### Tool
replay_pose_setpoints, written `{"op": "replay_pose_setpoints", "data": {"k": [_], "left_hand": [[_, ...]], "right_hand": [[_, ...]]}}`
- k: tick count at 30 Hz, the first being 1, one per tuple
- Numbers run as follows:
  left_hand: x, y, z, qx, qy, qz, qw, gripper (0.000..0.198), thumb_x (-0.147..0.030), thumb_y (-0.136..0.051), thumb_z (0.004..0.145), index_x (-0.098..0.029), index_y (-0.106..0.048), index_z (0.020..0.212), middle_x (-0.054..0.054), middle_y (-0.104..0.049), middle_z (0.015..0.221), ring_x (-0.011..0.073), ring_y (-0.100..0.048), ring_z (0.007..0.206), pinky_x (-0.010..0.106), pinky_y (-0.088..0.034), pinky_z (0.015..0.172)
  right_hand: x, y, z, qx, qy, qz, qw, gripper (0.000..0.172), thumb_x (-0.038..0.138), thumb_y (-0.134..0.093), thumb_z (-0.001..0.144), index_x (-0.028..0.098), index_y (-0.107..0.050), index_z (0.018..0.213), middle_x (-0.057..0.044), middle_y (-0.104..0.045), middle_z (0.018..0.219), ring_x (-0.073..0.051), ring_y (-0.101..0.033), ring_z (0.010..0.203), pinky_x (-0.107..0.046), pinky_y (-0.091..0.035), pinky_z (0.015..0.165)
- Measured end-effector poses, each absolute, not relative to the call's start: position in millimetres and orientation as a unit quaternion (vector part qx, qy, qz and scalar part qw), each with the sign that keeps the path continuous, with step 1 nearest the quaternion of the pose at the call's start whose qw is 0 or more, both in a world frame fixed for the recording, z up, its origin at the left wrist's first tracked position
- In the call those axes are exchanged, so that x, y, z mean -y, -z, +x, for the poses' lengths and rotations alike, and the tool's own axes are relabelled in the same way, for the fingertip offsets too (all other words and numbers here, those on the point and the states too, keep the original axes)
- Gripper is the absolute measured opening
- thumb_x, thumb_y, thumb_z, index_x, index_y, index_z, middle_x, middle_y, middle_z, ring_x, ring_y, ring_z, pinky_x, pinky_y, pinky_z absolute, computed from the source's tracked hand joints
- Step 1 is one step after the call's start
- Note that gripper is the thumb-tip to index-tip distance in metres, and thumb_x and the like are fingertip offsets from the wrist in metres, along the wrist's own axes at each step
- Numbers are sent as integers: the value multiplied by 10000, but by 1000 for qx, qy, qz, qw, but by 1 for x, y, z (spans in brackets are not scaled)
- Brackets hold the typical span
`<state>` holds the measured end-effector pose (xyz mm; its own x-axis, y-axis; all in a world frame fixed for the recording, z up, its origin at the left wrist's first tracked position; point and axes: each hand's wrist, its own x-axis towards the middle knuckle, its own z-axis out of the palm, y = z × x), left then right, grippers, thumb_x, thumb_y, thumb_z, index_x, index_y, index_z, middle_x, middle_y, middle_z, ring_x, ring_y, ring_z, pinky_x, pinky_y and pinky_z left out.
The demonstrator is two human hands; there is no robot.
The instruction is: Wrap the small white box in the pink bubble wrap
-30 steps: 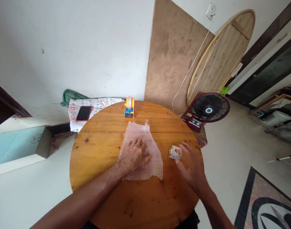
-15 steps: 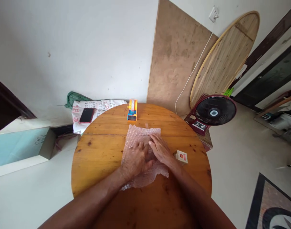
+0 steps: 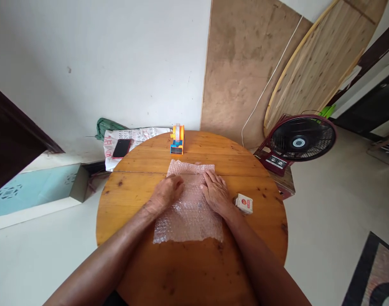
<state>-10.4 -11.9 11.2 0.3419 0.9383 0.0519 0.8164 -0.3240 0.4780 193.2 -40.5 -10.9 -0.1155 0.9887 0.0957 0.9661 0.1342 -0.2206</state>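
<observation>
- rnd wooden table point(image 3: 127, 210), brn w/ dk knots, seam approx 10 to 2 o'clock
- bubble wrap point(image 3: 190, 221), clear, spread flat @ ctr, ragged edge @ 6
- tape dispenser point(image 3: 177, 147), orng/blue, nr rim @ 12
- sm. box point(image 3: 245, 203), wht w/ red print, @ 3

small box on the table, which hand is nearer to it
The right hand, on the side of the bubble wrap next to the small box; the left hand is at the wrap's opposite side.
</observation>
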Motion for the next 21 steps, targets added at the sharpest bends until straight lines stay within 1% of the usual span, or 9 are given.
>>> {"op": "replay_pose_setpoints", "data": {"k": [5,7,10,13,15,18,21], "left_hand": [[14,-15,-9,-584,-108,790,150,122,-274,-532,818,-214,-635,795,23,-688,852,164,-618,762,243,-390,627],[15,-15,-9,-587,-90,792,141,127,-299,-541,820,-215,-634,797,28,-697,850,173,-625,763,247,-392,626],[15,-14,-9,-599,-65,788,124,152,-327,-532,837,-219,-639,829,42,-706,844,194,-640,767,259,-402,635],[14,-15,-10,-616,-47,778,115,179,-348,-526,851,-216,-646,851,51,-704,805,219,-650,761,276,-407,633],[14,-16,-11,-609,-57,784,109,190,-340,-515,867,-210,-653,853,55,-697,797,219,-645,754,283,-413,636],[20,-17,-8,-518,-117,843,88,206,-287,-480,901,-200,-660,849,65,-679,854,208,-625,830,286,-436,701],[29,-15,-1,-346,-151,922,90,180,-261,-493,904,-211,-666,915,59,-655,925,204,-584,949,298,-440,851]], "right_hand": [[49,4,188,738,-19,-668,92,513,204,-360,951,52,-380,1441,-154,-314,1547,-270,-272,1430,-443,-189,1157],[54,2,183,752,-12,-653,89,509,223,-378,949,39,-405,1424,-174,-341,1529,-276,-283,1425,-446,-173,1163],[55,2,181,760,-28,-644,80,543,316,-415,950,24,-424,1408,-197,-376,1504,-295,-304,1412,-472,-154,1165],[50,5,184,760,-47,-644,73,543,314,-388,961,25,-406,1421,-183,-364,1515,-292,-304,1411,-486,-163,1157],[45,8,188,764,-45,-640,72,526,299,-367,969,36,-405,1423,-172,-361,1520,-285,-302,1412,-486,-176,1150],[43,9,191,772,-18,-631,76,500,282,-382,964,53,-433,1406,-166,-375,1514,-286,-320,1400,-476,-199,1139],[50,4,186,775,29,-625,89,474,215,-420,937,73,-466,1386,-157,-386,1510,-298,-348,1380,-472,-201,1135]]}}
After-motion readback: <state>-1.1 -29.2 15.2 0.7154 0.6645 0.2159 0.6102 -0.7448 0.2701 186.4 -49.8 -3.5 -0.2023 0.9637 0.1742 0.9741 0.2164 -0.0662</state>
